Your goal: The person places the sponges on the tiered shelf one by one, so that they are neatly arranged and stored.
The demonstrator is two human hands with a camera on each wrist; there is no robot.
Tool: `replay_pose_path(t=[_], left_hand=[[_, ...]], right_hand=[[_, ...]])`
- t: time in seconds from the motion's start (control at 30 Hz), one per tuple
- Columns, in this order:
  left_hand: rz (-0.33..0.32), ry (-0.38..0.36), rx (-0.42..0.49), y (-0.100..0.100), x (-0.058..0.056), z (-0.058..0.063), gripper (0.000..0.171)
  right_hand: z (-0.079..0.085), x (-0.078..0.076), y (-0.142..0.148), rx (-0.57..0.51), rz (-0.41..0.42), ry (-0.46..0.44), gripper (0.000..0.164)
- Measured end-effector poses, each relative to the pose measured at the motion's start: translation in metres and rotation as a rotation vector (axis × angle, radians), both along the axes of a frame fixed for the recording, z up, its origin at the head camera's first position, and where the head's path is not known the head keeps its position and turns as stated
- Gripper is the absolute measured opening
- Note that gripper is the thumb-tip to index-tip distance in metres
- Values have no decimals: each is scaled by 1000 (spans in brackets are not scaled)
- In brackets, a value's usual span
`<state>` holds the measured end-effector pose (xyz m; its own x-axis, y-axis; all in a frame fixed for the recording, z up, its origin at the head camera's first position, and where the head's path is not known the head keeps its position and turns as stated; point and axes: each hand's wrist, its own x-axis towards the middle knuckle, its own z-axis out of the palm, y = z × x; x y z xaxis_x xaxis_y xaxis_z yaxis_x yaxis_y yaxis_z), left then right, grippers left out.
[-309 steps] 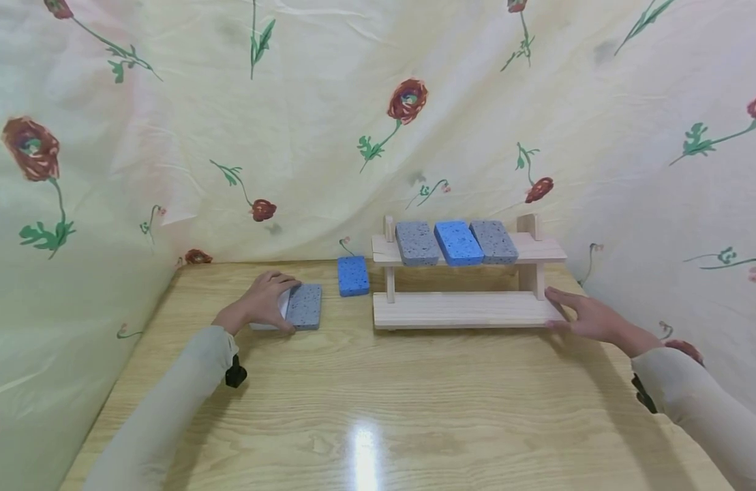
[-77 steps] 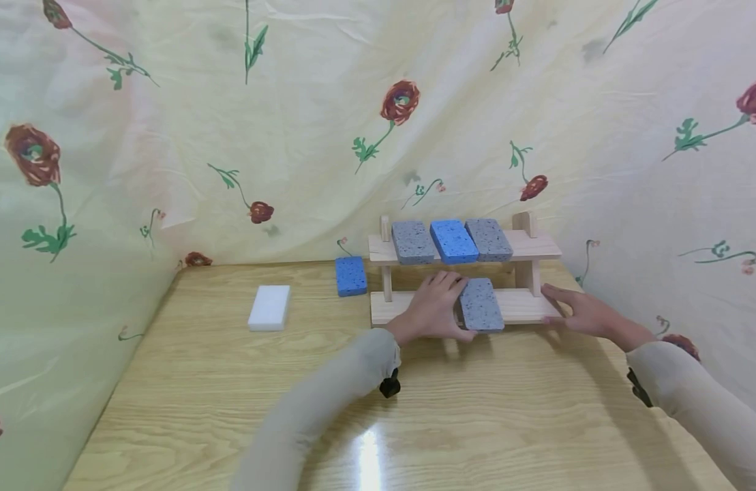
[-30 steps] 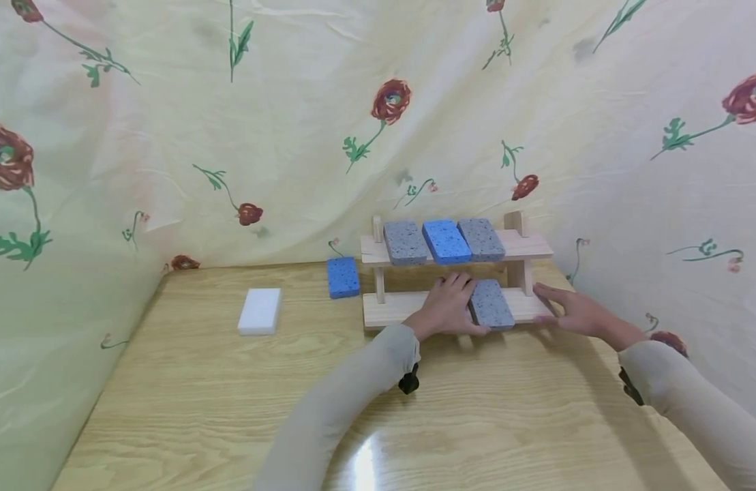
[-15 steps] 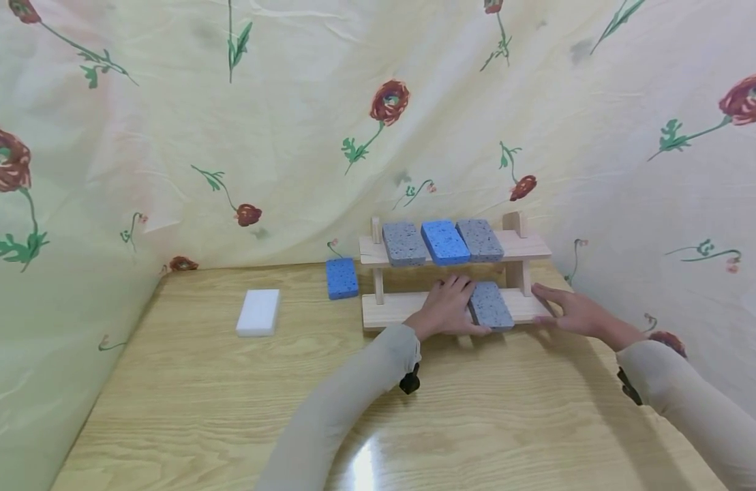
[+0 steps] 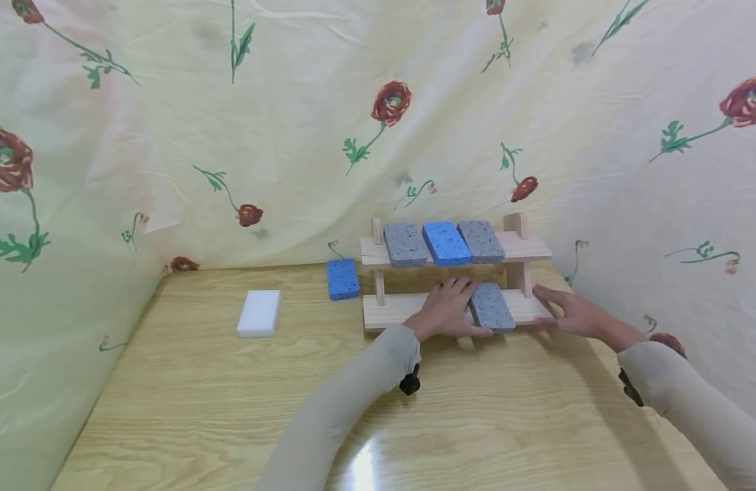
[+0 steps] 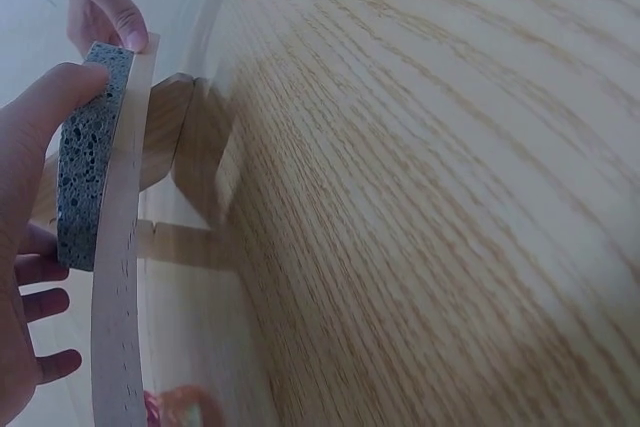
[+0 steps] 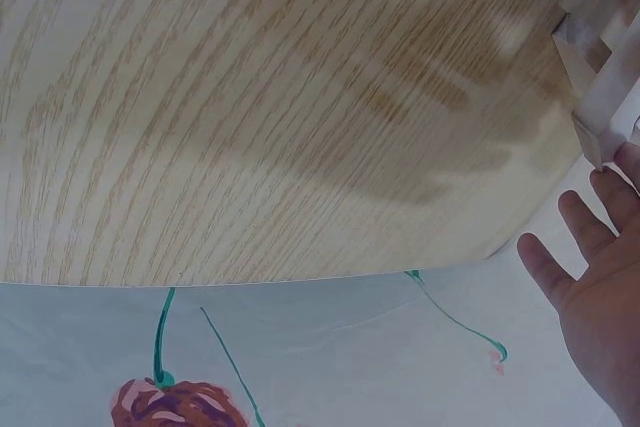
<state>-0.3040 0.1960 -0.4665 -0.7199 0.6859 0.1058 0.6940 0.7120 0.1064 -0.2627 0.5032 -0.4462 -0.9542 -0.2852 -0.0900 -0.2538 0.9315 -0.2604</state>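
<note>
In the head view my left hand (image 5: 446, 310) grips a grey speckled sponge (image 5: 493, 308) by its front and back edges. The sponge lies over the right half of the lower tier of a wooden shelf (image 5: 392, 310). From the left wrist, the thumb (image 6: 55, 97) presses one end of this sponge, and its broad face lies against the board. My right hand (image 5: 575, 314) holds the shelf's lower right end between thumb and fingers; in the right wrist view its other fingers (image 7: 585, 227) are spread.
Along the upper tier sit a grey sponge (image 5: 405, 244), a blue sponge (image 5: 446, 243) and another grey sponge (image 5: 480, 241). On the wooden table (image 5: 230, 409), left of the shelf, are a blue sponge (image 5: 343, 279) and a white block (image 5: 258, 314). A flowered curtain (image 5: 292, 136) hangs behind.
The left hand took the grey sponge from beside the white block to the lower tier, then slid slightly right. In the last second it barely moves. The right hand stays at the shelf end.
</note>
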Motion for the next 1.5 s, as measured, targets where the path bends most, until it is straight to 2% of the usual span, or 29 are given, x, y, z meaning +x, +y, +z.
replay_pose_path(t=[0.63,1.03,1.27,1.5], left_hand=[[-6,-20,-12,-5,1,3,114],[-31,17,-85,-13,12,9,120],[-58,-32,-52,-23,19,14,122],[-108,45,-82,-41,27,22,118]], right_hand=[[-2,-1,2,-28,15,13,86],[0,1,0,-35,8,4,86],[1,3,0,-1,12,2,86],[0,2,0,-15,8,1,86]])
